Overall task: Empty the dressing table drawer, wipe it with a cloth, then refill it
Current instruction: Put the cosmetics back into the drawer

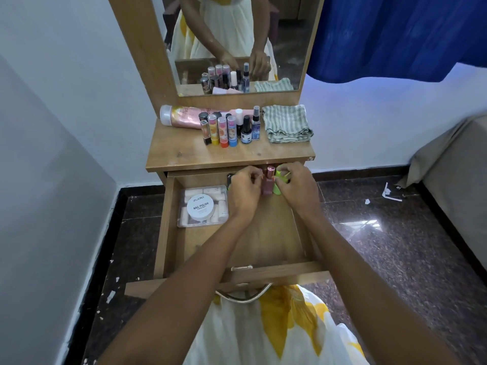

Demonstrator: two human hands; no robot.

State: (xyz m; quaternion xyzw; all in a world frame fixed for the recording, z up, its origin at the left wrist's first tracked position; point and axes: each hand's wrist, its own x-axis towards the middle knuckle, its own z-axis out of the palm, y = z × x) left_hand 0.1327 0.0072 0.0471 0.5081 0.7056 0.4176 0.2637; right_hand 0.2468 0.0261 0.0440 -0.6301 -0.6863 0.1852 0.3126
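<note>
White-walled room, dark stone floor (395,233), blue curtain (395,35) upper right. Wooden dressing table (184,151) with mirror (237,43) stands against the wall, drawer (171,233) pulled out toward the person.

Both hands are at the drawer's far end, under the tabletop edge. Left hand (243,192) fingers are curled in, pinching something by a pink bottle (268,183); can't tell if it grips the bottle itself. Right hand (296,188) is closed on a neon-green item (279,180), just right of the bottle, touching it. The bottle stands upright between the two hands.

Left of the left hand: clear box (203,206) of pale items on the drawer floor, white "NAIL POLISH" tub (200,208) lying on top of it. A small dark item (230,177) sits just beyond the left hand at the back wall; too hidden to identify. Drawer floor nearer the person than the hands is bare wood.

Beyond the hands, on the tabletop: cluster of upright small bottles (229,129), pink tube (184,115) lying on its side behind them, folded striped cloth (287,123) to their right, apart from the bottles.

Metal handle (242,299) on the drawer front, below the forearms.
</note>
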